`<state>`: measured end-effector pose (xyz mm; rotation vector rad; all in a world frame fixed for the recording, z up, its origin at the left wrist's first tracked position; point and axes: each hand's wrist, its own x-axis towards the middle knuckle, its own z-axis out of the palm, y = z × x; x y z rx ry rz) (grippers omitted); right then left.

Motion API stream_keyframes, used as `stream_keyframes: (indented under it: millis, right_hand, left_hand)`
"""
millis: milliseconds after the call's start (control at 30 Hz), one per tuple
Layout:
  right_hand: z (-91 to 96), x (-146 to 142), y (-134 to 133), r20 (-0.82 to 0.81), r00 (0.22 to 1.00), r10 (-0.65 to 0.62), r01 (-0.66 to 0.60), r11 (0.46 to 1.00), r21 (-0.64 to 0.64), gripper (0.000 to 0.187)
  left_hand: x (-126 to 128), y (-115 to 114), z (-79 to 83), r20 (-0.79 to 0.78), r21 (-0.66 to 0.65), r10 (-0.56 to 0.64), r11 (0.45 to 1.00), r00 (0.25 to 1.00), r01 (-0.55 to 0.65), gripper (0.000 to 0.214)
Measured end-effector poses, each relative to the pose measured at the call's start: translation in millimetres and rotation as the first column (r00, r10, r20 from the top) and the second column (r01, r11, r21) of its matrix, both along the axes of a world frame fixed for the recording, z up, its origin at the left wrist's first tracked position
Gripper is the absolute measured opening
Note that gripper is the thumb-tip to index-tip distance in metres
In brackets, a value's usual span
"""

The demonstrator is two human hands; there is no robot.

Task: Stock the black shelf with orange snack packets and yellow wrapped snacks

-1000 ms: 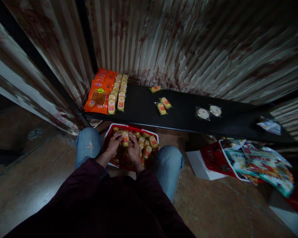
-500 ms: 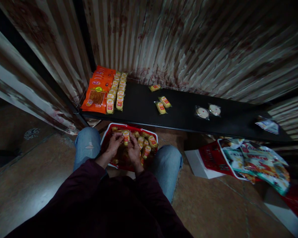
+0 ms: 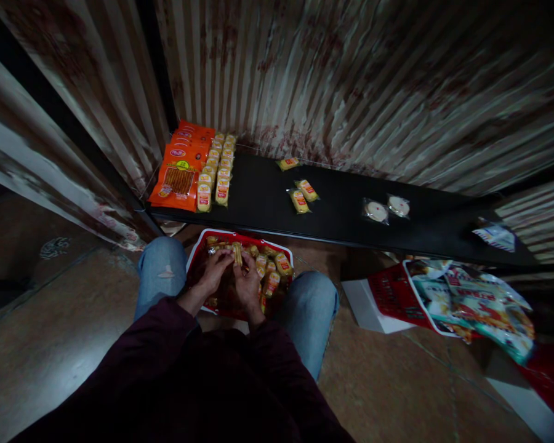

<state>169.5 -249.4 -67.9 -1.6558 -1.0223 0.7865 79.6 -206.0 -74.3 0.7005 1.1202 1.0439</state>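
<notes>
Over a red basket [image 3: 286,251] between my knees, my left hand [image 3: 215,271] and my right hand [image 3: 247,280] hold a small yellow wrapped snack cake [image 3: 237,253] between them. The cake is turned so that its label is out of sight. Fingers of both hands are closed at its sides. Beneath and beside my hands, several more wrapped snack cakes [image 3: 272,283] with red and white labels lie loose in the basket. My hands and sleeves cover part of the basket's near side.
On a low black shelf [image 3: 258,197], orange snack packets [image 3: 178,175] stand beside two rows of yellow cakes [image 3: 216,172]. Loose cakes [image 3: 300,200], round white wrapped items [image 3: 376,210] and a crumpled packet [image 3: 496,235] lie farther right. Another red basket [image 3: 392,295] holds large snack bags [image 3: 480,301].
The snack cake in my hands has been turned, so its label no longer faces me. Both hands remain over the basket, and the view has shifted slightly.
</notes>
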Motion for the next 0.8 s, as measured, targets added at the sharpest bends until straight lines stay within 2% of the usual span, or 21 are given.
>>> stream_keyframes:
  millis: [300, 533, 667, 800]
  right_hand:
    - [0.2, -2.9, -1.4, 0.074, 0.996, 0.051, -0.056, 0.996, 0.071, 0.032]
    - [-0.6, -4.4, -1.8, 0.126, 0.991, 0.04, -0.05, 0.995, 0.082, 0.032]
    - [-0.8, -4.1, -2.9, 0.145, 0.989, 0.039, -0.052, 0.995, 0.088, 0.031]
    - [-1.0, -4.5, -3.4, 0.091, 0.995, 0.043, -0.05, 0.996, 0.077, 0.029]
  left_hand:
    - [2.0, -1.7, 0.6, -0.056, -0.061, 0.014, 0.998, 0.998, -0.017, 0.027]
    - [0.7, -2.1, 4.3, -0.071, -0.071, -0.001, 0.997, 0.998, -0.004, 0.028]
    - [1.8, -0.7, 2.4, -0.029, -0.101, 0.046, 0.994, 0.999, -0.048, 0.028]
    - [2.1, 2.5, -1.9, -0.028, -0.124, 0.089, 0.988, 0.996, -0.092, 0.022]
